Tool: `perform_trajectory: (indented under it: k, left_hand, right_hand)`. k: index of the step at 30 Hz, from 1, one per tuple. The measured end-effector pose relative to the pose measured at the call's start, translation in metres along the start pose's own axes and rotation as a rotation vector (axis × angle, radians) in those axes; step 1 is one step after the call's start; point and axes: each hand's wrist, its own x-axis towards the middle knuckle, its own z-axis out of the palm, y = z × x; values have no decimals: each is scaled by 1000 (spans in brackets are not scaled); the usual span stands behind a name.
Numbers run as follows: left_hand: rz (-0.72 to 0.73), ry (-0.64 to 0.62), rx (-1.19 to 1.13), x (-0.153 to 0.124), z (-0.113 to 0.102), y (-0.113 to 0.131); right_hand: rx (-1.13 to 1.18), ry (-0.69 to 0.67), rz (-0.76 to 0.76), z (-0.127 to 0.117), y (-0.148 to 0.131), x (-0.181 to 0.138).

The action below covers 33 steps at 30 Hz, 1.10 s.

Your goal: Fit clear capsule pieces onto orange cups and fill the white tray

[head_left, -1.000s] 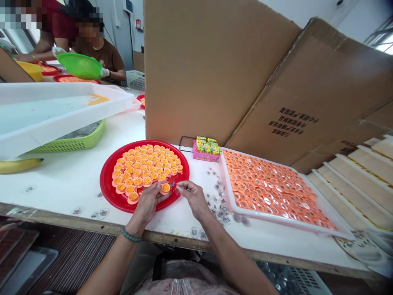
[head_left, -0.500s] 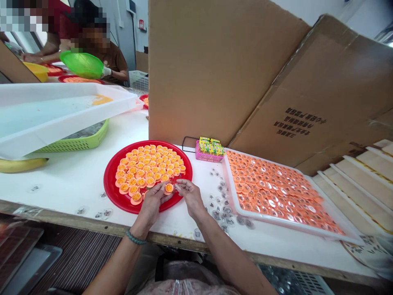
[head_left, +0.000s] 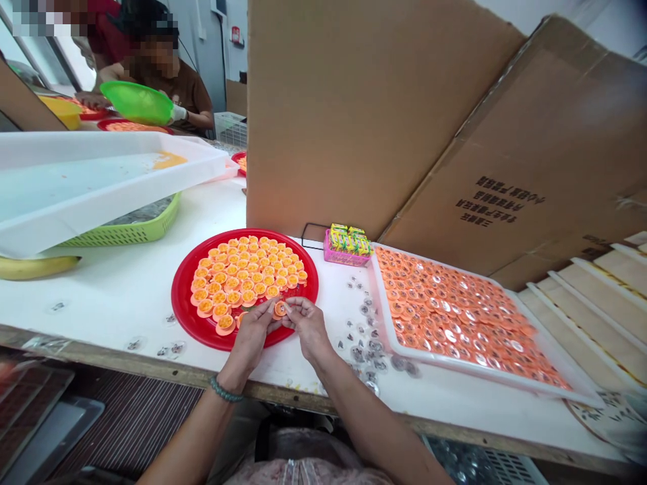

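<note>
Between the fingertips of my left hand (head_left: 254, 328) is a small round orange plastic piece (head_left: 280, 308), held over the front right of a red round tray (head_left: 185, 316). A clear disc with a dark print appears to lie over its face. My right hand (head_left: 309, 325) is closed in a pinch at the right edge of that disc, touching the piece. Many similar orange cups (head_left: 247, 269) with yellow-orange insides fill the tray. Loose clear printed discs (head_left: 371, 347) are scattered on the table to the right of my right hand.
A white tray (head_left: 485, 369) of orange pieces with shiny discs stands at right. Behind are a pink basket (head_left: 346, 256) of yellow-green packets and cardboard (head_left: 354, 121). At left lie a banana (head_left: 38, 267), a tilted white bin (head_left: 101, 212) and a green basket (head_left: 146, 231). Co-workers (head_left: 187, 87) work beyond.
My right hand has moved left against the orange piece. A dark print now shows over the piece's face, which showed plain orange-yellow before. The view has shifted slightly.
</note>
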Motion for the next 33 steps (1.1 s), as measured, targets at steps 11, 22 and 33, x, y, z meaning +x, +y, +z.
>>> perform_trajectory:
  k: [11, 22, 33]
  left_hand:
    - [-3, -41, 79, -6, 4, 5]
    - [88, -175, 228, -14, 7, 7]
    - [112, -210, 481, -6, 3, 26]
  right_hand:
    - [-155, -72, -159, -7, 8, -7]
    - [-379, -49, -236, -17, -12, -7]
    - [-719, -209, -433, -11, -24, -1]
